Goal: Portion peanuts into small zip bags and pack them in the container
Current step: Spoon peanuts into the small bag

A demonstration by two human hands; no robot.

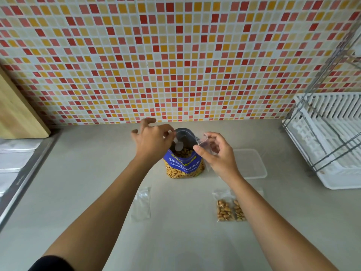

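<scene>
Illumination: bright, even and diffuse; the source cannot be placed. Shadows: soft and faint on the pale grey matte countertop (175,241), beneath both forearms. Glare: one bright patch on the silver lining of the blue foil peanut pouch (183,165), and a light sheen on the clear small zip bag (203,138). Blur: fingertips of the left hand (152,141) slightly smeared; corners soft. Distortion: the grid of the red, orange and cream mosaic tile wall (175,55) bows outward, and the white plastic dish rack (332,145) leans.
</scene>
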